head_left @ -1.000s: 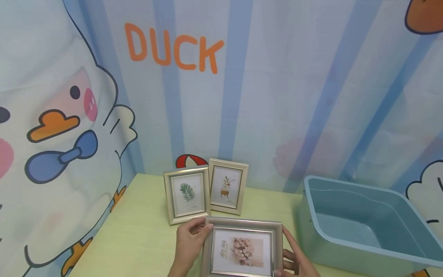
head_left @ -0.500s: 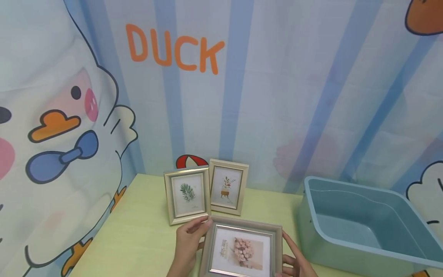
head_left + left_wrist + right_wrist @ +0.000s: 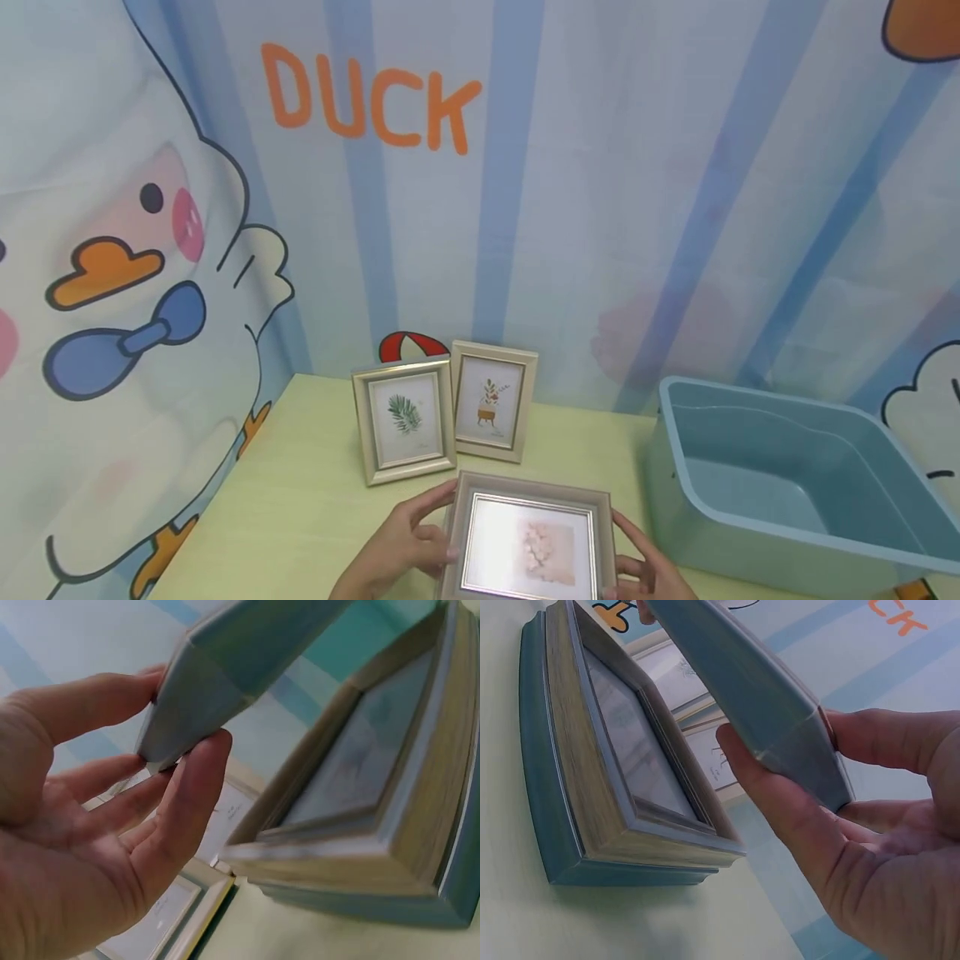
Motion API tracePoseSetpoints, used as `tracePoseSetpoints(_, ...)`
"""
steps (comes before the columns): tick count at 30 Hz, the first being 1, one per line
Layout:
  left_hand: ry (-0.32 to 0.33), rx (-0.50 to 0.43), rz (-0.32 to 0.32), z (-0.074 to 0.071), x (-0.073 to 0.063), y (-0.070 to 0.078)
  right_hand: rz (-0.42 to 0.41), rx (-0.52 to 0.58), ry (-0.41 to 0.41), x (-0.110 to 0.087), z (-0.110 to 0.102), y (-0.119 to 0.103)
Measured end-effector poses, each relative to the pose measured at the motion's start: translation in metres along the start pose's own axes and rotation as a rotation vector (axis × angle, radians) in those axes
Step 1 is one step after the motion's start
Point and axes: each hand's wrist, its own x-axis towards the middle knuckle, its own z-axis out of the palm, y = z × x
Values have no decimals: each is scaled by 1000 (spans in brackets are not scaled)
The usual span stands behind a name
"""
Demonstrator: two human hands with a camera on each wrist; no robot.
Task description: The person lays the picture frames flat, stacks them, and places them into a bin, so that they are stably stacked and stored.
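Note:
Both hands hold a silver-beige picture frame (image 3: 532, 483) with a pink flower print, lying sideways at the bottom of the head view. Glare whitens the left half of its glass. My left hand (image 3: 397, 542) pinches its left edge; the wrist view shows the left thumb and fingers (image 3: 199, 772) on opposite sides of the frame's end. At the other end my right hand (image 3: 648, 567) grips the right edge between thumb and fingers. Beneath the held frame, in both wrist views, a wood-toned picture frame (image 3: 615, 765) lies on top of a blue-grey one (image 3: 544, 765).
Two picture frames stand at the back: a gold-edged one with a green leaf print (image 3: 405, 417) and a beige one with a potted plant print (image 3: 491, 404). A blue-green plastic bin (image 3: 750, 542) is on the right of the pale yellow table (image 3: 277, 500), before a duck-print curtain (image 3: 600, 208).
My left hand has shifted its grip lower along the left edge, its thumb away from the top corner. The held frame has tilted, bringing glare onto the glass. The right hand keeps its grip.

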Motion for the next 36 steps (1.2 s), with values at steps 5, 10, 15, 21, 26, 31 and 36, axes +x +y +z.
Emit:
tracePoseSetpoints(5,31,32,-1,0,3,-7,52,-171,127,4,9,-7)
tracePoseSetpoints(10,80,40,-28,0,5,-15,115,-405,330,12,19,-11)
tracePoseSetpoints(15,123,86,-15,2,6,-20,158,-531,387,18,24,-9)
tracePoseSetpoints(21,188,189,3,7,6,-20,193,-647,455,23,29,-6)
tracePoseSetpoints(26,273,296,-22,14,5,-19,187,-771,458,26,28,-3)
tracePoseSetpoints(31,325,378,-22,19,7,-18,188,-795,463,27,29,-2)
tracePoseSetpoints(36,350,450,-22,22,6,-16,194,-746,472,27,33,-3)
